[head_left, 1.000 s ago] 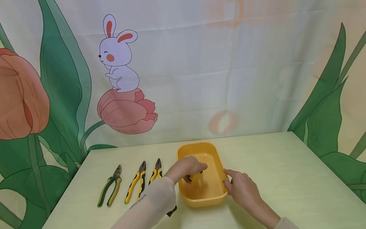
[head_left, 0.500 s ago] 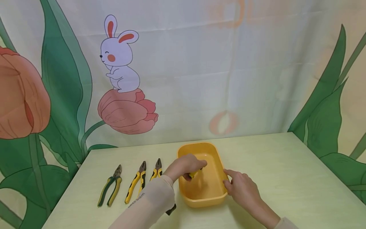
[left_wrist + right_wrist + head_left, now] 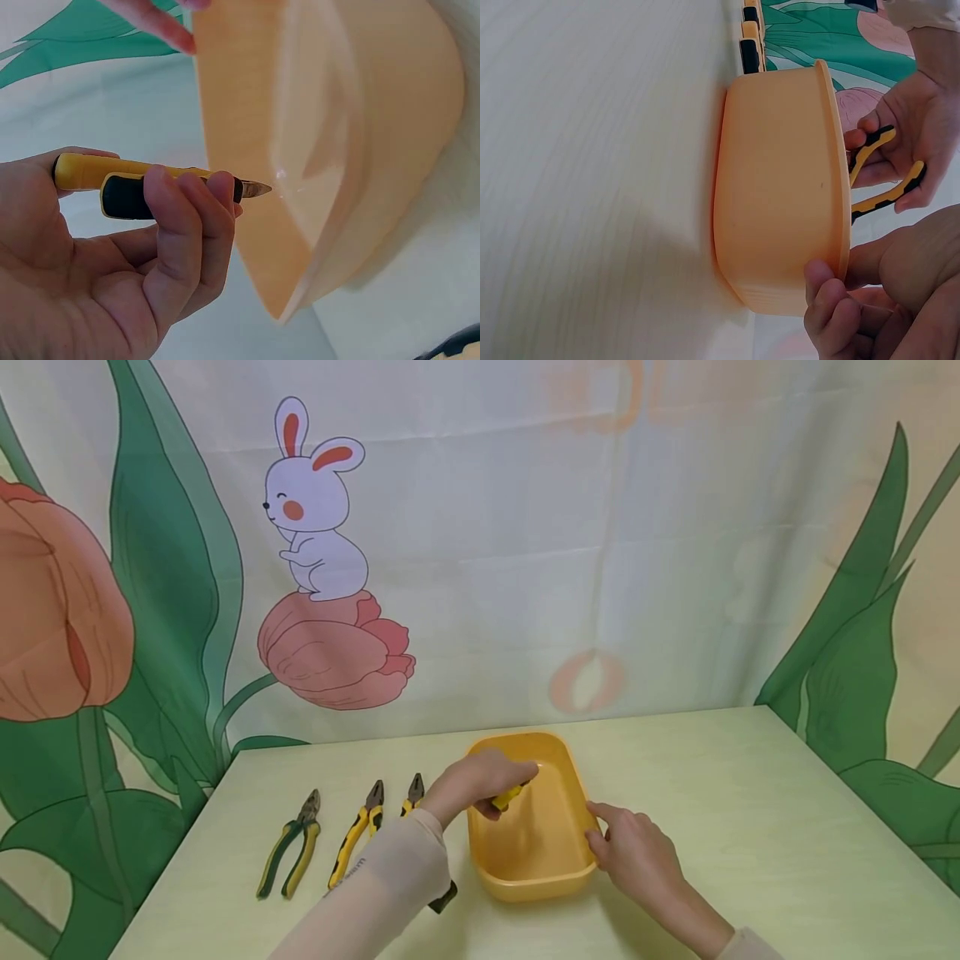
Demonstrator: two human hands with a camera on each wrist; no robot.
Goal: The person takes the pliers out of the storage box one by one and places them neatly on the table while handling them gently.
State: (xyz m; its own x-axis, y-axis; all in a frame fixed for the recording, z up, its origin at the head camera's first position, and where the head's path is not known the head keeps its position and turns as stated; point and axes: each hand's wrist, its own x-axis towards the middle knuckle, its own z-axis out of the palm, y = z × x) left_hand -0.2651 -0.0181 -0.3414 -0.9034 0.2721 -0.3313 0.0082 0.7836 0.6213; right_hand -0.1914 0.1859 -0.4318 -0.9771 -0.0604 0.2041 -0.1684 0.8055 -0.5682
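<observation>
In the head view my left hand is over the left part of a yellow plastic basin, gripping a pair of pliers with yellow and black handles. The left wrist view shows the fingers curled round the pliers, whose metal tip points toward the basin's inside. Seen from the right wrist, both handles are spread apart above the rim, in the left palm. My right hand pinches the basin's right rim, thumb on one side and fingers on the other.
Left of the basin on the pale table lie green-and-yellow pliers, yellow-and-black pliers and another such pair, partly hidden by the left sleeve. A printed curtain hangs behind the table.
My left hand has risen slightly and shifted a little left with the pliers, and more of a yellow handle shows. The right hand and the basin stay in place.
</observation>
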